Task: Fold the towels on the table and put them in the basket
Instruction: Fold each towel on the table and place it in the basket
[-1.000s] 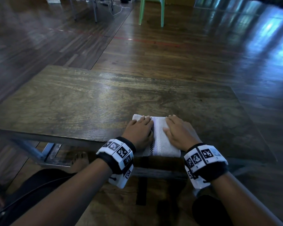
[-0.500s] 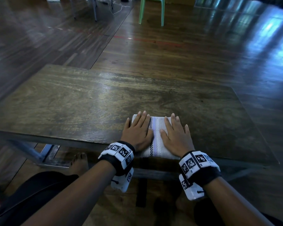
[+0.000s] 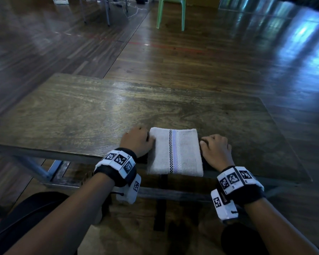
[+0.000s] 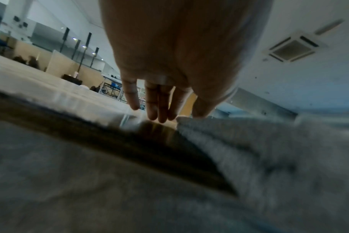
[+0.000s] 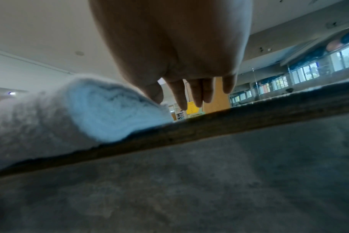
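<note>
A folded white towel (image 3: 175,151) with a checked and lilac stripe lies at the near edge of the wooden table (image 3: 81,111). My left hand (image 3: 136,142) sits against its left side and my right hand (image 3: 215,148) against its right side. In the left wrist view the fingers (image 4: 159,107) point down at the table beside the towel (image 4: 269,149), and the thumb touches its top edge. The right wrist view shows the same on the other side: fingers (image 5: 189,94) hang down beside the towel (image 5: 60,110), with the thumb on it. No basket is in view.
The table's near edge runs just under my wrists, and its metal frame (image 3: 44,173) shows below. A green plastic chair (image 3: 170,11) stands far back on the shiny wooden floor. My knees are under the table's front.
Both hands slid off the top of the towel outward to its left and right sides. The towel's striped top is now uncovered.
</note>
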`<action>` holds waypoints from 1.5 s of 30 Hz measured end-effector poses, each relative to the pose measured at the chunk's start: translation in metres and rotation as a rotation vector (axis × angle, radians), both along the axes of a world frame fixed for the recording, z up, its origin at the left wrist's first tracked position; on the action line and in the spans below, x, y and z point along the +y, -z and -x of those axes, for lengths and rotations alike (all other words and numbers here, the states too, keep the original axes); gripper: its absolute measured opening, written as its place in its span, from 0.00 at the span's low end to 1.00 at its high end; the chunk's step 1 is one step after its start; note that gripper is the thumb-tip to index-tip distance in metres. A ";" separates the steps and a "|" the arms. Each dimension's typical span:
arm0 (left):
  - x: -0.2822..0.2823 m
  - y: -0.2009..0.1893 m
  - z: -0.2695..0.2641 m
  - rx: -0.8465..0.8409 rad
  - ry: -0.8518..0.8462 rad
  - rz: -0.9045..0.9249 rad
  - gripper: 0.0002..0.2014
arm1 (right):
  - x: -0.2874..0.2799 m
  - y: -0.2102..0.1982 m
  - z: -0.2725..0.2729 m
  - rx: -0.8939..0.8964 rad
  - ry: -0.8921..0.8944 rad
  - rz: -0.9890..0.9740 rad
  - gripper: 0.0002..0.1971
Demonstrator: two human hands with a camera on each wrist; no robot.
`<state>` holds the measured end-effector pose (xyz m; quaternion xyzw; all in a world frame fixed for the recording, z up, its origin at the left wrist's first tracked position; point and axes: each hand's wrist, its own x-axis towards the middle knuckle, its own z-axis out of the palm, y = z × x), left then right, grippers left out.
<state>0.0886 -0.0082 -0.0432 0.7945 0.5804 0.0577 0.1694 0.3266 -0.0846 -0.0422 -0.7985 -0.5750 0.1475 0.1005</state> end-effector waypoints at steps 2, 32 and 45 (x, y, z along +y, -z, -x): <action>0.003 -0.001 0.004 -0.117 -0.021 0.134 0.20 | -0.002 -0.003 -0.005 0.097 0.055 0.000 0.19; -0.132 -0.065 0.037 -0.946 -0.165 0.569 0.03 | -0.137 -0.067 0.050 1.299 0.257 -0.024 0.10; -0.189 -0.221 0.072 -1.185 -0.080 0.265 0.12 | -0.168 -0.221 0.075 1.334 -0.048 -0.250 0.09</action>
